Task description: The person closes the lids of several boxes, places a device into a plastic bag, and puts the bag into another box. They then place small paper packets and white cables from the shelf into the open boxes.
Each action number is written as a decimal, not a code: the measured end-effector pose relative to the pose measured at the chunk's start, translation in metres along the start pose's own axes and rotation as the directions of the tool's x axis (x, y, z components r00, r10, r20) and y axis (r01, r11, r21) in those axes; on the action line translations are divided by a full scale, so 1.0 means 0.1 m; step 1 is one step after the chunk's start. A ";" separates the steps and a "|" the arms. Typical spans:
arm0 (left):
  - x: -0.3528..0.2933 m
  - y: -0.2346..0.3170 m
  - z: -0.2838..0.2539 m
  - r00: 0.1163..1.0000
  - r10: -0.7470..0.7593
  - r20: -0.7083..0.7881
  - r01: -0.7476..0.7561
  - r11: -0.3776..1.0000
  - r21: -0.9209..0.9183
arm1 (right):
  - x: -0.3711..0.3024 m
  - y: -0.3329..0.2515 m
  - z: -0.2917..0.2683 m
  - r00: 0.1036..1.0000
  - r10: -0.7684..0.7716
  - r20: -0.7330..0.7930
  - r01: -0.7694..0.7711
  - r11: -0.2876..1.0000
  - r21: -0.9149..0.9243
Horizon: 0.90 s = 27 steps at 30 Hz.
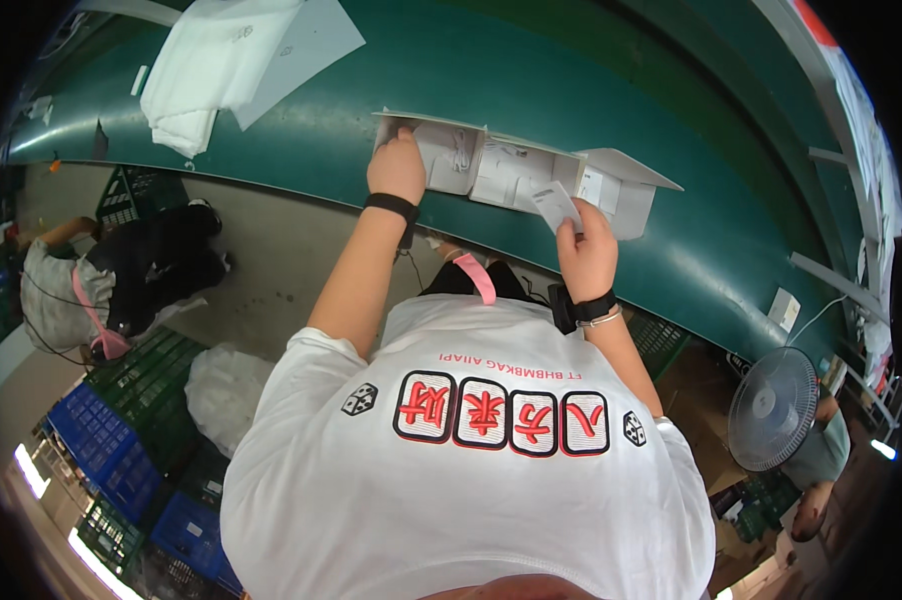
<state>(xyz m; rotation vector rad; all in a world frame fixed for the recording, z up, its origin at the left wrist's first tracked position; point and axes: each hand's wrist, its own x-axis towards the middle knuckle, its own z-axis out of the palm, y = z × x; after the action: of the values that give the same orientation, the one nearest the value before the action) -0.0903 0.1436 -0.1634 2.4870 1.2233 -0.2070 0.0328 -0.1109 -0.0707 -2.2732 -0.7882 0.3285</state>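
Several open white boxes (488, 190) stand side by side on the green work surface. My left hand (398, 168) is closed at the left end box, its fingers curled over the near wall and partly hidden. Inside that box lies a coiled white cable (461, 150). My right hand (588, 243) pinches a small white card (553, 206) with dark print, held above the near edge of the boxes. At the right end, a box flap (631, 168) is folded open.
White sheets and soft wrapping (206, 75) lie at the far left of the green surface (451, 70). A fan (771, 408) stands at the right. Green and blue crates (101, 430) are stacked at the lower left. Another person (101, 275) is on the left, one more at lower right.
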 end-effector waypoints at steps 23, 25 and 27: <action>-0.45 0.00 0.42 0.899 0.401 -0.177 -0.438 0.815 -0.379 | 0.60 0.25 0.63 0.922 -0.284 0.262 0.360 0.877 -0.318; -0.46 0.01 0.47 0.889 0.426 -0.167 -0.453 0.768 -0.453 | 0.51 0.26 0.49 0.876 -0.444 0.189 0.483 0.804 -0.346; -0.42 0.05 0.54 0.902 0.374 -0.214 -0.430 0.759 -0.489 | 0.46 0.40 0.43 0.900 -0.410 0.151 0.436 0.822 -0.367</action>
<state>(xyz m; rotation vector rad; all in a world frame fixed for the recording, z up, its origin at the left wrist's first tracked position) -0.1107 0.0894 -0.1998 2.2033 0.6214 0.3386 0.0677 -0.0823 -0.1304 -2.3649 -1.4770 0.0327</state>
